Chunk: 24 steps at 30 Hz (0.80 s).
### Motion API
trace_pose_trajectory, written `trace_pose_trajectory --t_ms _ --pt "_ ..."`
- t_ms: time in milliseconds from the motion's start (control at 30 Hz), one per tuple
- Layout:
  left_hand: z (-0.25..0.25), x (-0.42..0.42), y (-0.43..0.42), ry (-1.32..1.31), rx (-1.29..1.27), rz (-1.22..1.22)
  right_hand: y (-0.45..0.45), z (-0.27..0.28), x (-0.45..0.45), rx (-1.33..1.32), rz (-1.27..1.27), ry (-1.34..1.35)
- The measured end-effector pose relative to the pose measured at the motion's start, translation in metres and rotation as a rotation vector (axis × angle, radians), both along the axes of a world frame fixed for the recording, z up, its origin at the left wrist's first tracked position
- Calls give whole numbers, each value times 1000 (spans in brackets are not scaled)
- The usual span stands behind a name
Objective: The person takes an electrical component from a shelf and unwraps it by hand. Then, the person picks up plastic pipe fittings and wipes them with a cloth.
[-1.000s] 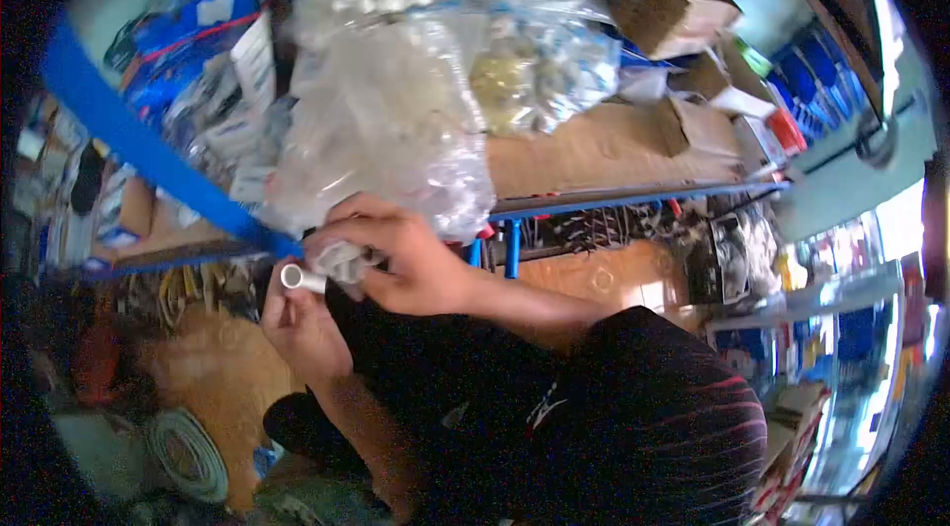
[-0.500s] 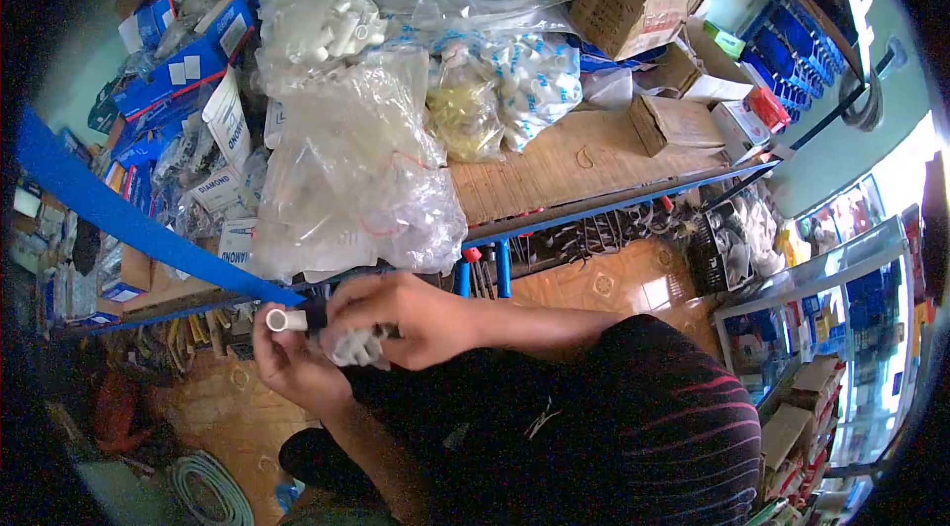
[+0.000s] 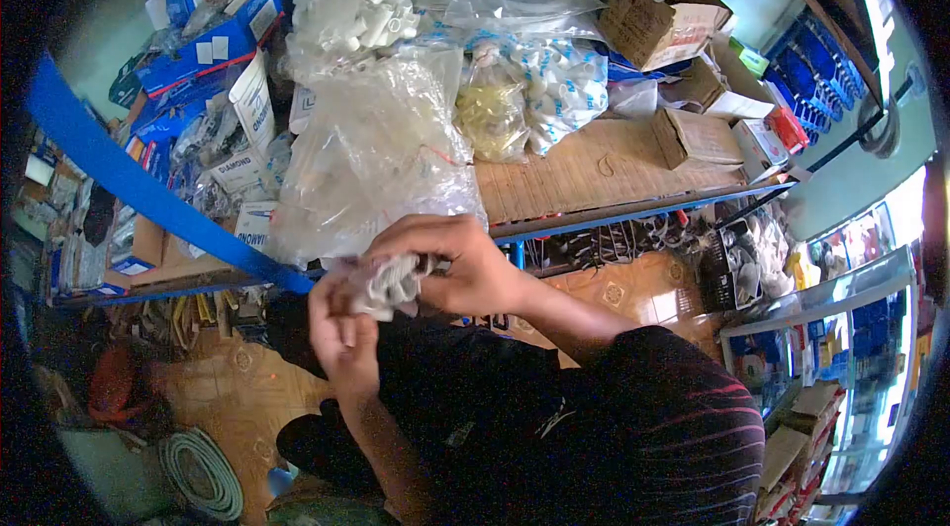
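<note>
My right hand (image 3: 455, 259) is closed on a small bundle of whitish plastic pieces (image 3: 391, 286), blurred by motion. Right beside it, my left hand (image 3: 344, 328) has its fingers curled up against the bundle's left side. A small pale piece shows between the left fingers, too blurred to make out. Both hands are in front of the shelf edge, just below a large clear plastic bag (image 3: 371, 160). Behind that bag lies an open bag of white pipe fittings (image 3: 381, 16).
A blue metal post (image 3: 158, 194) slants across the left side. On the shelf (image 3: 564, 170) are a yellowish bag (image 3: 492, 120), a bag of white fittings with blue print (image 3: 562, 91) and cardboard boxes (image 3: 663, 21). A coiled hose (image 3: 201, 475) lies on the floor.
Both hands have moved up and to the right in view and come together. The white tube end that stuck out of my left hand no longer shows clearly.
</note>
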<state>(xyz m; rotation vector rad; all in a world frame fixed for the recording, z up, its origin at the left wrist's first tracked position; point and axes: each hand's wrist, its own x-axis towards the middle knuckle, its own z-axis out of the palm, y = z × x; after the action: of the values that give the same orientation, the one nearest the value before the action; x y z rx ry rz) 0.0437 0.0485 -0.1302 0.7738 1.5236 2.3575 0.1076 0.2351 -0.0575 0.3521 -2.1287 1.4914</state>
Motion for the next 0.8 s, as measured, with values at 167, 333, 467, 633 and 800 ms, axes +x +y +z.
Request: trace_pose_trajectory --t_ms 167,333,467,633,800 --pt "18 18 7 -91 0 -243 -3 0 2 144 134 -73" --pt "11 15 0 -183 -89 -275 -10 -5 11 337 -147 96" --pt "-1 13 4 -112 -46 -277 -1 -8 28 437 -304 139" --pt "-21 8 10 11 -156 -66 5 -15 46 567 -60 80" --pt "-16 13 15 -148 -131 -142 -1 -22 60 537 -115 -22"
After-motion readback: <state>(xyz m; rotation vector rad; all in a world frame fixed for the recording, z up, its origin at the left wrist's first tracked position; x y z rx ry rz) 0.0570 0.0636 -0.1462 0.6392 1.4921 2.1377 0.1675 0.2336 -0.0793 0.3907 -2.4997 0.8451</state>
